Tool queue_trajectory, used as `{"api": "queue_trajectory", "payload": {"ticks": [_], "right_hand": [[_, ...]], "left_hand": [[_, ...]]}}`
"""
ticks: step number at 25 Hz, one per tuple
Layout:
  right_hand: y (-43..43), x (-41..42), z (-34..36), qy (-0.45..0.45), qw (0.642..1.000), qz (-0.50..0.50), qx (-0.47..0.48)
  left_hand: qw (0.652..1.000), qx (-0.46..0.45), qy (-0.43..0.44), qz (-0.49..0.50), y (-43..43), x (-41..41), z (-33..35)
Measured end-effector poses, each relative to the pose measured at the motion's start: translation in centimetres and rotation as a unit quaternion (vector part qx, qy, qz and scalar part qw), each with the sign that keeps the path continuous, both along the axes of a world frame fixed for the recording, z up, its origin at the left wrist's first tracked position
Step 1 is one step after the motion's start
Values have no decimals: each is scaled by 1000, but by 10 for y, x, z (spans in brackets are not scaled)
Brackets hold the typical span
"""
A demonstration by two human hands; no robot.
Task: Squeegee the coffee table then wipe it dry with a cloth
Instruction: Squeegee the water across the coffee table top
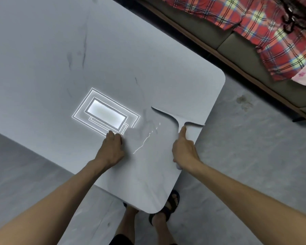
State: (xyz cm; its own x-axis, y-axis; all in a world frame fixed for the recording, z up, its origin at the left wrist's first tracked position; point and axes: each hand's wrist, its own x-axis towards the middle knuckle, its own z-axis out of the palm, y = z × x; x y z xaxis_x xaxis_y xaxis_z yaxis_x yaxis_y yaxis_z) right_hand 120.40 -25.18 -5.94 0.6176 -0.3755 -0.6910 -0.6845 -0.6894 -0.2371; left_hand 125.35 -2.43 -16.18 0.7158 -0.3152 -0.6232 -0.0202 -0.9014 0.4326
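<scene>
Head view: the coffee table (60, 59) fills the frame from 9 to 12 o'clock, with a lamp's reflection (104, 114) bright on its top. My left hand (112, 147) rests at 5 o'clock of that glare. Its fingers curl down on what looks like a grey cloth (132, 135), though it blends into the tabletop and I can't be sure. A thin water streak (142, 144) runs at 3 o'clock of that hand. My right hand (184, 151) is wrapped round the handle of the squeegee (177, 119), one finger laid up its neck. The blade lies across the tabletop at 12 o'clock of my knuckles, near the table's right edge. A sofa (237, 50) with a plaid blanket (272, 32) sits at 1 o'clock.
</scene>
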Motion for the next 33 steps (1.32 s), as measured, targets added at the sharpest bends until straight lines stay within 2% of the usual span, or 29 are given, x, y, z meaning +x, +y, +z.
{"api": "queue_trajectory", "payload": {"ticks": [4,7,8,11,13,16,19,21,24,27,30,33], "right_hand": [[14,-33,6,23,997,68,41],[4,-31,13,22,998,63,-3],[-1,-25,15,20,999,32,-7],[-31,30,9,-29,988,-153,22],[-54,83,-2,-65,980,-186,17],[-52,140,-15,-80,987,-138,-3],[-9,146,-31,-98,988,-119,16],[18,120,-38,-83,992,-88,17],[28,57,-36,-74,996,57,10],[17,-4,-29,-56,982,175,-38],[-3,-44,-16,-44,971,230,-57],[-26,-54,0,-54,974,218,-28]], "left_hand": [[999,9,34,6,12,-31,6],[998,10,52,18,15,-35,5],[998,7,55,23,15,-34,5],[995,-31,67,63,22,-34,3],[988,-69,62,122,31,-33,4],[985,-64,4,163,50,-27,4],[989,-31,-4,144,66,-24,0],[993,-23,13,112,70,-27,-4],[994,-22,41,94,71,-30,-6],[994,-14,55,95,68,-30,-4],[993,-8,86,81,62,-38,3],[988,-13,123,96,52,-54,14]]}}
